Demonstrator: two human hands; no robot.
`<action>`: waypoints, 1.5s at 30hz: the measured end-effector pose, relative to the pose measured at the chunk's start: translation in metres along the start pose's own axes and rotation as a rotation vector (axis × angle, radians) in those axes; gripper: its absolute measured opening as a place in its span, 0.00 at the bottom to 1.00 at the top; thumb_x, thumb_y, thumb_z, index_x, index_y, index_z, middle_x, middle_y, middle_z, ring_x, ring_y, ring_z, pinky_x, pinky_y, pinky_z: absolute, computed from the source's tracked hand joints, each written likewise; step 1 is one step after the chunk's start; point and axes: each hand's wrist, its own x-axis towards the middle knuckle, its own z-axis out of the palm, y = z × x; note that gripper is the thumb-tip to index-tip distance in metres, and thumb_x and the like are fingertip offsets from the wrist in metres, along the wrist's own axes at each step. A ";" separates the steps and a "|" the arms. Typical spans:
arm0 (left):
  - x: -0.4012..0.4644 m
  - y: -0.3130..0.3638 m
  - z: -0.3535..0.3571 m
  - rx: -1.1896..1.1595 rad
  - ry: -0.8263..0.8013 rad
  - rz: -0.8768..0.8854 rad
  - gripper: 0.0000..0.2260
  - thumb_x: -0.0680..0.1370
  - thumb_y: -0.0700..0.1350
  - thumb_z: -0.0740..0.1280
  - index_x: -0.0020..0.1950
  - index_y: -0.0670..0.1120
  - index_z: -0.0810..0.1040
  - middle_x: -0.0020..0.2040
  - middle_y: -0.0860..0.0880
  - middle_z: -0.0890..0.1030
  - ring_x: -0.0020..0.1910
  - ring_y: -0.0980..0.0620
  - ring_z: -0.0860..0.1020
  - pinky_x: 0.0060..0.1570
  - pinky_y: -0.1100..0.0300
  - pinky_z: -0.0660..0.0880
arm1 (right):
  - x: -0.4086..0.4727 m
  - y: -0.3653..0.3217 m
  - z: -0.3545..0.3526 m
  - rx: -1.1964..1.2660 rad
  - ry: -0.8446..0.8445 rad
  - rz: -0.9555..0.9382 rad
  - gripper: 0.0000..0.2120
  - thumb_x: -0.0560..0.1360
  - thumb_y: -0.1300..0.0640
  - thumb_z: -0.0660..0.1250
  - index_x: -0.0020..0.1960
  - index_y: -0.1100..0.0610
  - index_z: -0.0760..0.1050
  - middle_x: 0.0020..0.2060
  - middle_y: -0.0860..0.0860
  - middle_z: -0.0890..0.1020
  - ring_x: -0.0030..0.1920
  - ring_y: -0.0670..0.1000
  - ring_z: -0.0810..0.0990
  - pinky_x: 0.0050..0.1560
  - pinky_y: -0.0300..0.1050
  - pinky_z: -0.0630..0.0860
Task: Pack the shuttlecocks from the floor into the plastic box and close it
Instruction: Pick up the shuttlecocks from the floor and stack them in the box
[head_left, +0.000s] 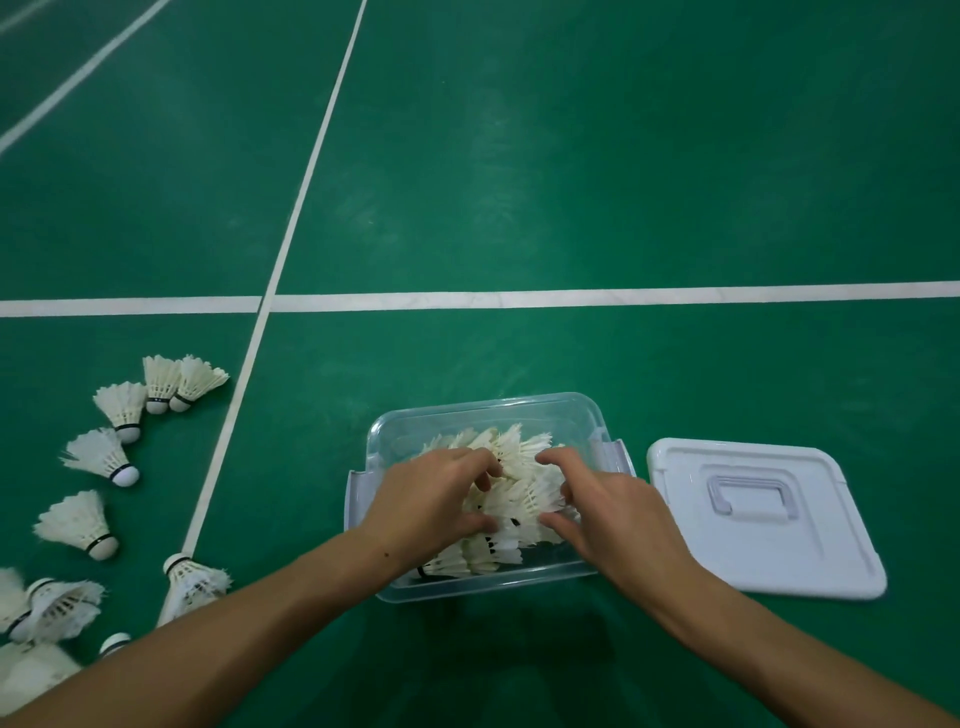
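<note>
Lying scattered at the left on the green court floor (571, 182) were about ten white feather shuttlecocks (78, 522), corks pointing mostly near-right. Both hands, left hand (431, 501) and right hand (610, 506), curled their fingers around packed shuttlecocks (519, 499) inside one clear plastic box (488, 415); one white lid (763, 519) lay flat just right.

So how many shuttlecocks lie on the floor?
6 clear shuttlecocks in an arc left of the box; a cluster at the lower-left edge, partly under the left forearm, hides more.
</note>
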 end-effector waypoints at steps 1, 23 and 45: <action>0.002 0.000 0.001 0.004 0.012 -0.015 0.23 0.72 0.61 0.77 0.64 0.59 0.77 0.56 0.61 0.83 0.52 0.58 0.80 0.48 0.52 0.81 | 0.003 -0.002 0.001 0.022 -0.039 0.016 0.31 0.78 0.44 0.73 0.72 0.41 0.56 0.46 0.49 0.86 0.45 0.56 0.85 0.45 0.53 0.82; -0.011 -0.027 -0.043 -0.410 0.251 -0.076 0.30 0.66 0.71 0.75 0.61 0.56 0.77 0.54 0.61 0.81 0.47 0.62 0.81 0.44 0.59 0.82 | 0.026 -0.008 -0.057 0.127 -0.194 0.112 0.38 0.78 0.40 0.71 0.80 0.47 0.56 0.58 0.48 0.85 0.57 0.52 0.84 0.61 0.54 0.80; -0.224 -0.255 -0.129 -0.387 0.633 -0.540 0.36 0.65 0.65 0.80 0.70 0.58 0.74 0.58 0.60 0.81 0.50 0.59 0.81 0.49 0.55 0.82 | 0.169 -0.290 0.019 0.347 -0.282 -0.531 0.33 0.77 0.41 0.73 0.75 0.45 0.60 0.54 0.47 0.85 0.51 0.49 0.84 0.56 0.54 0.82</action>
